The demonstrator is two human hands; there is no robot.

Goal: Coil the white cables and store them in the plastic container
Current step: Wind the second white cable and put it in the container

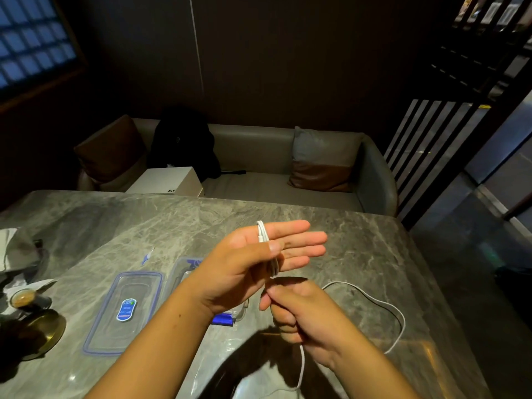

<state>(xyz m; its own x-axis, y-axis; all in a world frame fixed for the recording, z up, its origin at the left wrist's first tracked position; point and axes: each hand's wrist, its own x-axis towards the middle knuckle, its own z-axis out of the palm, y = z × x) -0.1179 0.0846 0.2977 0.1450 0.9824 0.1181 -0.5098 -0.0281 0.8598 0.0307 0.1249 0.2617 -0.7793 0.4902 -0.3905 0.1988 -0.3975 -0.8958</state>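
Head view: left hand (253, 257) raised over the marble table (354, 226), fingers straight and together, thumb pinning white cable (262, 232) coils wound round them. Right hand (302, 312) just below, fingers curled tight on the same cable; slack loops on the table to the right. Plastic container (180, 273) open behind the left forearm, lid (138, 283) beside it.
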